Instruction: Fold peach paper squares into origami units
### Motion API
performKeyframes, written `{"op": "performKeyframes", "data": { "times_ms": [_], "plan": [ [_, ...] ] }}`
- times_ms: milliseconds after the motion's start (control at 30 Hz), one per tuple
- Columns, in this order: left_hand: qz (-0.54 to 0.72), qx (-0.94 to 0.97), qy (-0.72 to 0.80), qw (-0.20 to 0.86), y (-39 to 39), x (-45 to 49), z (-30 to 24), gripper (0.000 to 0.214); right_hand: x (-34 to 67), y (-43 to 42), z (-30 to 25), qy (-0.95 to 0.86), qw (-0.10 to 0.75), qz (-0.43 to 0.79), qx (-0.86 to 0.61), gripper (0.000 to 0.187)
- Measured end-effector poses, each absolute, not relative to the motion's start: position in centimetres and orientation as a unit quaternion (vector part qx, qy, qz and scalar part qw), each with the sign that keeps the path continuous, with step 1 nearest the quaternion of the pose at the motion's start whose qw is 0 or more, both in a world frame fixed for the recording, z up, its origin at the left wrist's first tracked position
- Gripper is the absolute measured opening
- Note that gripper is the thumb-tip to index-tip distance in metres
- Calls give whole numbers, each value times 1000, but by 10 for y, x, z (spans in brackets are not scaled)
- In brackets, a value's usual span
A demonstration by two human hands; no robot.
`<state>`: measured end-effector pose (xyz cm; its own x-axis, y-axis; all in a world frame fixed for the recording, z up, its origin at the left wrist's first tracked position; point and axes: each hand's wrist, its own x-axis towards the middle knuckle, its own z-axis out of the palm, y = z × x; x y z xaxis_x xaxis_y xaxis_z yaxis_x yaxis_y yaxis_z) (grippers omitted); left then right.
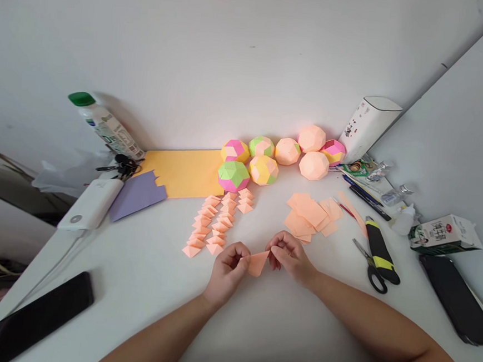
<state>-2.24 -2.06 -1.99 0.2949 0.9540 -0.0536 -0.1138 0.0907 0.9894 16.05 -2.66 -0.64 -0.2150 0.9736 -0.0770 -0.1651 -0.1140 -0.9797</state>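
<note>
Left hand (229, 272) pinched a thin peach paper piece (257, 265), right hand (291, 258) at its pointed corner.
Matte and flat-sided, the piece sat between the two hands above the smooth, pale surface (149, 296), the left thumb and fingers closed on one edge, the right ones drawn narrow on the opposite tip. Beyond lay rows of sharply creased, pointed paper units (223, 224), loose flat peach sheets (312, 212) and faceted, multicoloured paper balls (263, 170); black-handled scissors (369, 262) rested to the right.

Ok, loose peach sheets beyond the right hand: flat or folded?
Flat, as far as shows: the peach sheets lie overlapping with no raised creases visible, unlike the peaked pieces in rows to their left.
</note>
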Motion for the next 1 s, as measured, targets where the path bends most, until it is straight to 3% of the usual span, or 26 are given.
{"op": "performKeyframes", "data": {
  "times_ms": [267,700,833,1000],
  "plan": [
    [368,544,392,644,-23,-18,-11,18,157,-27,-3,-588,386,560,-438,13],
    [394,530,430,616,-22,-18,-13,16,162,-28,-10,-510,439,595,-439,14],
    [403,485,437,641,-23,-18,-14,18,162,-27,-8,-506,427,611,-434,12],
    [406,458,441,656,-24,-18,-14,22,160,-28,-3,-523,393,600,-461,24]
  ]
}}
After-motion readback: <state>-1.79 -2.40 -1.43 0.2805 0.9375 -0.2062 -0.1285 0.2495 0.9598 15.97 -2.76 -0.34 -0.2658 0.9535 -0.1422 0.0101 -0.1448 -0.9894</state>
